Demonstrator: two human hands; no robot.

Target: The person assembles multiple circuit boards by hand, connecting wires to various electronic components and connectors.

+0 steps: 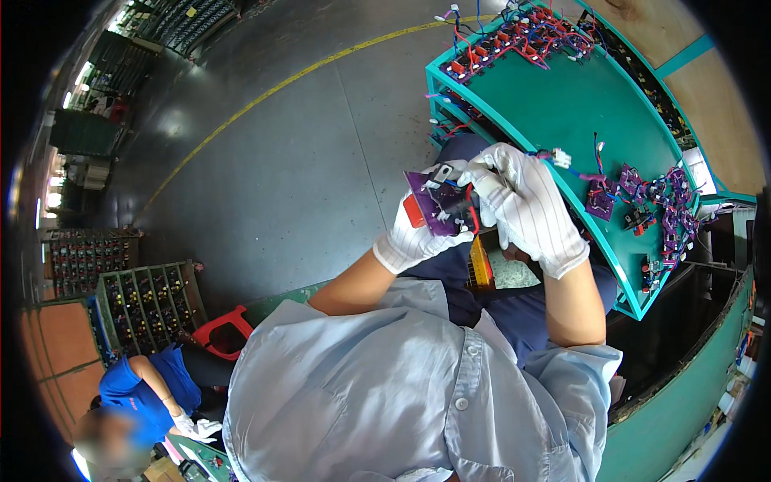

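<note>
Nearby, just right of the striped white-gloved right hand (522, 209): white plastic connector on blue and purple leads (560, 157). Farther right: tangled cluster of purple boards with coloured wires (675, 213). Well beyond both hands: row of boards bearing red blocks and wires (522, 40). Toward the body: yellow slotted object (479, 263), partly hidden. In the way: right-hand fingers, masking part of the held board.

Right of and beyond the hands: green worktop with turquoise frame (554, 96). Left of the hands: grey floor (297, 169) with curved yellow line (273, 92); farther off, green compartmented rack (148, 305), red seat (225, 333), blue-shirted co-worker (165, 386).

Between the hands, off the worktop: purple circuit board (434, 210) with black parts, silver tab, red block projecting past left edge. Tilted, spotted face upward and rightward; longest visible edge slanting from far left to near right; true long axis uncertain.

Striped white-gloved left hand (408, 238): curled around board's left and near edges, gripping. Right hand: fingers bent, nearly together at board's right side; grip contents hidden, cannot tell.
</note>
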